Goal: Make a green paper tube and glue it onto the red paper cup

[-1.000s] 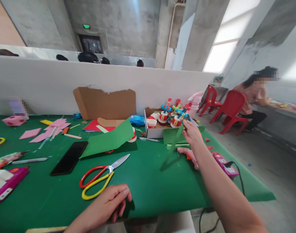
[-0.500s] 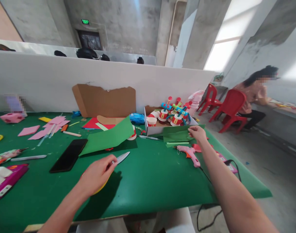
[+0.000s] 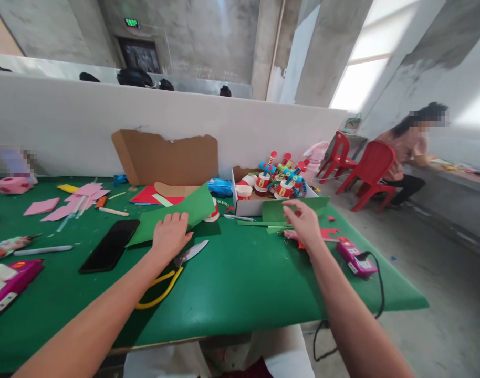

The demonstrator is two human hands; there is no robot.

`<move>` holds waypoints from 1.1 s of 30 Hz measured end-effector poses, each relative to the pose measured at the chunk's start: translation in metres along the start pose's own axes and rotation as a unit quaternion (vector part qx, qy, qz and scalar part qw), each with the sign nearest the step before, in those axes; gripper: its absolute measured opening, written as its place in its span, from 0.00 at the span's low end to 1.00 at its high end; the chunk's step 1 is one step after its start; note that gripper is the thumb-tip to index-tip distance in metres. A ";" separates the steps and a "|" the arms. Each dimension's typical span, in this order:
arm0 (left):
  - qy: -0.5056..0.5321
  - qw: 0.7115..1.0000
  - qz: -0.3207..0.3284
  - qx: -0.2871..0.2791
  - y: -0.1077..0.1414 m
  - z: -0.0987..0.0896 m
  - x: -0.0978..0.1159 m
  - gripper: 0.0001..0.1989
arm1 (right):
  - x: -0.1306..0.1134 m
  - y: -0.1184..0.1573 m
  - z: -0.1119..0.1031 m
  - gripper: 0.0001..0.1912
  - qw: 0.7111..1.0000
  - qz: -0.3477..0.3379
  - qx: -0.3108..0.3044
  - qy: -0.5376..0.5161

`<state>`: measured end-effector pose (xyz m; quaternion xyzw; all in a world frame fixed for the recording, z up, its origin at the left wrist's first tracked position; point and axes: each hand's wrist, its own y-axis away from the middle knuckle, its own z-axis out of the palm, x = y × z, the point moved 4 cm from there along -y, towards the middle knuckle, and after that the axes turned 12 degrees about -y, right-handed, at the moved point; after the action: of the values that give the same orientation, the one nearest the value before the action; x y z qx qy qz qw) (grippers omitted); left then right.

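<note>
My left hand (image 3: 171,235) lies over the near edge of a green paper sheet (image 3: 200,206), its fingers stretched out across the paper. Beneath that wrist, yellow-handled scissors (image 3: 163,295) rest on the table with their blades pointing right. My right hand (image 3: 305,223) hovers by a folded darker green paper (image 3: 273,211), fingers loosely bent and apart, nothing visible in them. Narrow green paper strips (image 3: 251,223) lie left of it. A pink glue gun (image 3: 290,236) sits under the right hand, mostly hidden by it.
Behind the papers, a box (image 3: 246,208) holds several colourful cup figures. A black phone (image 3: 110,247), pink paper pieces (image 3: 72,205) and a power strip (image 3: 11,289) are on the left. Another power strip (image 3: 356,258) is at right. A person sits beyond red chairs (image 3: 368,168).
My left hand has let go of the scissors and moved forward onto the green sheet. My right hand has shifted left, off the darker paper's right end. A green strip now lies beside that paper.
</note>
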<state>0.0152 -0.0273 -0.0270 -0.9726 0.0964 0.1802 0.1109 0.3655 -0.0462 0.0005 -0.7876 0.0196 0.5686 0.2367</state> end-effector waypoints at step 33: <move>0.304 0.792 0.530 0.006 0.094 -0.047 0.175 0.39 | -0.148 -0.008 0.036 0.07 0.875 -0.380 0.049 0.298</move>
<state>0.1693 -0.1551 -0.0666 -0.7727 0.6269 -0.0944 -0.0307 0.2834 -0.0598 0.1288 -0.8538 -0.1837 0.1720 0.4557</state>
